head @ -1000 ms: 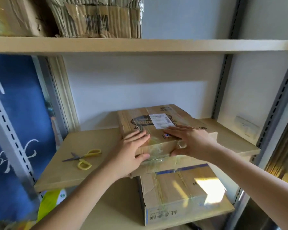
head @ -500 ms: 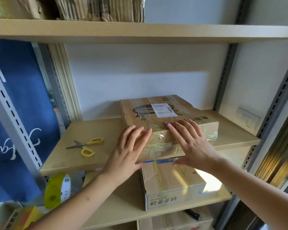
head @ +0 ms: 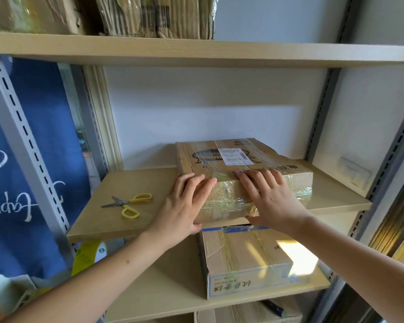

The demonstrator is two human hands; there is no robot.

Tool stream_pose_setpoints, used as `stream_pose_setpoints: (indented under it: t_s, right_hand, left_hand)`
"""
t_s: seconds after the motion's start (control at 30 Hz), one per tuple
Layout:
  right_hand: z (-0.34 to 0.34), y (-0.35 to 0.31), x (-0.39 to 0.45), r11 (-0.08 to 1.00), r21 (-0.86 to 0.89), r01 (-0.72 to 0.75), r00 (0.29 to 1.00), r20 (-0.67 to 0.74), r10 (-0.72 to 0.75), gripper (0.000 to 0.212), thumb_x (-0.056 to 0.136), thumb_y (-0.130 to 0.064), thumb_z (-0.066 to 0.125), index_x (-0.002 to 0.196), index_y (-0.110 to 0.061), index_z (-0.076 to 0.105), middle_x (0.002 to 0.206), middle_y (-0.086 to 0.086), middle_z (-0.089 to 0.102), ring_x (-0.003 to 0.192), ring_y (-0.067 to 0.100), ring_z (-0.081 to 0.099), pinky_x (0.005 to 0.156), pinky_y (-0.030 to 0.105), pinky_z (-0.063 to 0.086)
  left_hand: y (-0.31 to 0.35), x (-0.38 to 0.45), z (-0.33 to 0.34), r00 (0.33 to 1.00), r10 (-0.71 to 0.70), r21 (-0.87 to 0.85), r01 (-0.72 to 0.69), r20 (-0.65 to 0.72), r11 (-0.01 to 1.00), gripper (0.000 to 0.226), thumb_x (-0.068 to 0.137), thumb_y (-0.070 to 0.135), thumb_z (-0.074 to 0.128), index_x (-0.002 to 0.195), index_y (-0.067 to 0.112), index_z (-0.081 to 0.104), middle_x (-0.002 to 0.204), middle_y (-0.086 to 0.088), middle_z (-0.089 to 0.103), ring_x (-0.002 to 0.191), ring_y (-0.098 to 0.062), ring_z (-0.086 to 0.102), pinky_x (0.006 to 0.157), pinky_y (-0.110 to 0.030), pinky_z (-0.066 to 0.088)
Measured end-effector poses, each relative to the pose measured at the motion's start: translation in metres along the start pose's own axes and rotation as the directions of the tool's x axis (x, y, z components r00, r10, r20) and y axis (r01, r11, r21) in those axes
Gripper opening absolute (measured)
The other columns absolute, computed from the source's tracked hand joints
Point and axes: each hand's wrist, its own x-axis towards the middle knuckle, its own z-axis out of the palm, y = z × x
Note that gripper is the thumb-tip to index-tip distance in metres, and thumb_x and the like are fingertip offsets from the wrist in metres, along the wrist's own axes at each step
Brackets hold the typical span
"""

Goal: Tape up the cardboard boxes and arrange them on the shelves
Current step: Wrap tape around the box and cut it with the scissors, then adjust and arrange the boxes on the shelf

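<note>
The flat cardboard box (head: 240,176) already lies on the middle shelf (head: 131,201), wrapped with clear tape over its top and its near side, so the taping of this one looks finished and it seems that only its final position on the shelf is left. Another taped box (head: 250,259) sits on the shelf below, and more cardboard (head: 154,17) is on the top shelf, so a good part of the task seems done; whether other boxes are waiting I cannot tell. The left hand (head: 184,206) and the right hand (head: 271,197) both lie flat on the near edge of the flat box, fingers (head: 257,180) straight and a little spread over the top, thumbs low at the front side, holding nothing. The yellow scissors (head: 128,202) rest on the same shelf, left of the box and apart from it
</note>
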Motion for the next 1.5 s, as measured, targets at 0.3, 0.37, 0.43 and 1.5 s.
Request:
stream_pose_setpoints:
  t_s: [0.3,0.37,0.43,1.5]
  right_hand:
    - [-0.019,-0.01,0.034,0.941,0.312,-0.131,0.991,0.008,0.135,0.065,0.091,-0.071,0.03,0.123,-0.022,0.058,0.132,-0.002,0.048,0.115,0.021,0.05,0.097,0.038,0.045]
    - [-0.021,-0.021,0.039,0.927,0.359,-0.112,0.988,-0.061,0.143,0.054,0.094,-0.064,0.034,0.117,-0.022,0.059,0.129,-0.003,0.049,0.113,0.02,0.05,0.094,0.036,0.045]
    - [-0.024,-0.038,0.049,0.913,0.402,-0.066,0.984,-0.126,0.127,0.047,0.095,-0.056,0.038,0.114,-0.02,0.062,0.125,-0.004,0.051,0.11,0.019,0.052,0.089,0.034,0.047]
    - [0.144,-0.123,-0.104,0.831,0.544,-0.119,0.984,0.177,0.026,0.012,0.088,-0.022,0.058,0.089,-0.017,0.069,0.088,-0.004,0.063,0.077,0.019,0.06,0.06,0.032,0.054]
  left_hand:
    - [-0.037,0.002,-0.023,0.986,-0.168,-0.392,0.157,0.005,0.907,0.041,0.083,0.057,0.063,0.111,0.028,0.054,0.111,0.014,0.05,0.098,-0.005,0.051,0.082,-0.021,0.047]
    - [-0.045,-0.009,-0.028,0.951,-0.304,-0.384,0.262,-0.054,0.885,0.031,0.084,0.048,0.064,0.084,0.024,0.045,0.086,0.013,0.047,0.074,-0.007,0.046,0.061,-0.02,0.041]
    - [-0.056,-0.022,-0.032,0.905,-0.417,-0.372,0.359,-0.085,0.856,0.035,0.084,0.034,0.065,0.069,0.021,0.037,0.072,0.01,0.039,0.06,-0.009,0.038,0.052,-0.02,0.03]
    - [0.06,-0.135,0.11,0.716,-0.287,-0.539,0.679,0.636,0.499,0.038,0.101,0.048,0.036,0.078,0.023,0.053,0.061,-0.001,0.054,0.054,-0.012,0.047,0.054,-0.032,0.037]
